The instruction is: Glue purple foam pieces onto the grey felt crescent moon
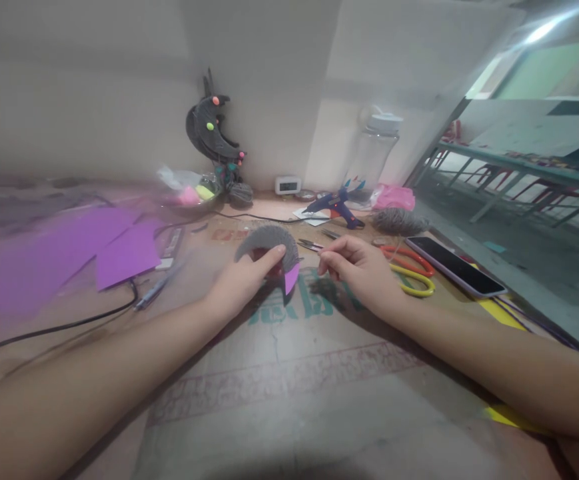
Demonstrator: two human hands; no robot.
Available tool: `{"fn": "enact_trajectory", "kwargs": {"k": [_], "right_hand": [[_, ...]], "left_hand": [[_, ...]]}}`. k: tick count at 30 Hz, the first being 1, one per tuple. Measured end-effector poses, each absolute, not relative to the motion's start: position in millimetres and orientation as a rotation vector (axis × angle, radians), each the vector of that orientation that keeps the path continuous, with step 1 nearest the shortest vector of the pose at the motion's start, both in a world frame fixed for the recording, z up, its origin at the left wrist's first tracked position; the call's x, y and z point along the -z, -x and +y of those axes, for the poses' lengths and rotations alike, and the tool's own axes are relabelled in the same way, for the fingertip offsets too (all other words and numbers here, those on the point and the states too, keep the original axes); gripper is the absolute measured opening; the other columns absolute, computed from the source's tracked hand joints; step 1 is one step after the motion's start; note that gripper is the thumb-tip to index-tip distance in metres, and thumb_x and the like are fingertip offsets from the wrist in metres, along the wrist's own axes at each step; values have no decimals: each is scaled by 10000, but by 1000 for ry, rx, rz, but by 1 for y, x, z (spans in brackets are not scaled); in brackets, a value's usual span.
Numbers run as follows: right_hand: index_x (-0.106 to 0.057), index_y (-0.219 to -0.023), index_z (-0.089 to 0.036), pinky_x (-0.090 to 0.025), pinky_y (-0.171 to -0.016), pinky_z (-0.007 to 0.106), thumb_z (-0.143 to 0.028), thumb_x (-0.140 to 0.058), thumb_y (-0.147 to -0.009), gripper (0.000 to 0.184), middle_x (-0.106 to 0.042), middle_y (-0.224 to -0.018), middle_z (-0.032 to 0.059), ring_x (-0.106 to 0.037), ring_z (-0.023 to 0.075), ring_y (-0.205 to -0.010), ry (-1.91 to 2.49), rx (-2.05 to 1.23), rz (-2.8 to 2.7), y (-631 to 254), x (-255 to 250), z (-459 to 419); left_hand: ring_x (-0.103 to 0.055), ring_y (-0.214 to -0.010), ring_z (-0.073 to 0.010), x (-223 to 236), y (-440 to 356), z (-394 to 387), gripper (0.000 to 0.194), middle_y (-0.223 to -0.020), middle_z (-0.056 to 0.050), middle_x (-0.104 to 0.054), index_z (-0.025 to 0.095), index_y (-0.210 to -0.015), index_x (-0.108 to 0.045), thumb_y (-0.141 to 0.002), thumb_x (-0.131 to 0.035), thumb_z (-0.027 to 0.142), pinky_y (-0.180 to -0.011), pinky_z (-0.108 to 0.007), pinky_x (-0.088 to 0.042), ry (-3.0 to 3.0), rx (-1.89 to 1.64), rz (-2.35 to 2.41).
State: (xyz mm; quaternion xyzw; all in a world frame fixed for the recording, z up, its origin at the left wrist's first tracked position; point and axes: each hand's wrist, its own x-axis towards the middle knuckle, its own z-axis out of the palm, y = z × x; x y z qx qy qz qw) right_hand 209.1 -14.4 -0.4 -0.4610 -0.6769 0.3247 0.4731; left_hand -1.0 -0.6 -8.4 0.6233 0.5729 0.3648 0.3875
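In my left hand (253,273) is a crescent (274,239), its curve covered in ribbed grey yarn and its lower tip bare purple. My thumb presses on its face while the other fingers are hidden behind it. A little to the right, my right hand (352,267) is closed in a pinch, apart from the crescent. Whatever its fingertips hold is too fine to make out. Scissors (412,270) with orange and yellow handles lie beside the right hand, their blades partly hidden by it.
A blue glue gun (339,208), clear bottle (373,150), grey yarn (400,221) and small digital clock (288,185) stand behind. A phone (454,265) lies right; purple sheets (126,257), a pen (156,291) and a black cable (59,325) lie left. A dark crescent ornament (214,130) is by the wall.
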Motion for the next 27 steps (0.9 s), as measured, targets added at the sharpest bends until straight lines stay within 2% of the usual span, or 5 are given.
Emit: {"fn": "enact_trajectory", "kwargs": {"k": [7, 14, 19, 22, 27], "right_hand": [[-681, -874, -191, -448, -566, 242, -308, -561, -928, 176, -689, -725, 3, -561, 105, -580, 1107, -697, -1847, -209, 1, -26], [-676, -872, -194, -463, -576, 233, -163, -523, -861, 156, -671, -719, -3, -589, 107, -611, 1060, -728, -1836, -207, 2, -25], [-637, -844, -188, -462, -523, 237, -268, -596, -866, 92, -676, -695, 2, -576, 109, -541, 1128, -848, -1809, -203, 1, -25], [-681, -801, -199, -496, -605, 268, -292, -603, -888, 149, -698, -708, 18, -621, 138, -611, 1116, -641, -1971, -206, 0, -25], [-738, -981, -232, -505, -713, 281, -270, -527, -952, 216, -746, -816, 35, -659, 160, -724, 892, -244, -2243, -212, 1, -24]], "left_hand": [[-635, -778, -257, 4, 1, -2, 525, -737, -30, -712, 223, -667, -650, -812, -481, 698, -790, -362, -416, -1630, -859, 1526], [-636, -757, -260, 5, 0, -2, 522, -709, -37, -706, 225, -642, -638, -812, -478, 691, -773, -360, -436, -1667, -879, 1526], [-638, -791, -266, 6, 1, -2, 512, -754, -42, -718, 228, -685, -670, -798, -489, 693, -801, -367, -439, -1652, -890, 1520], [-642, -825, -282, 4, 1, -4, 524, -769, -47, -723, 228, -698, -678, -798, -480, 703, -829, -377, -439, -1663, -871, 1543], [-645, -797, -271, 3, 0, -5, 515, -747, -38, -715, 231, -676, -669, -815, -473, 686, -817, -367, -443, -1684, -864, 1537]]}}
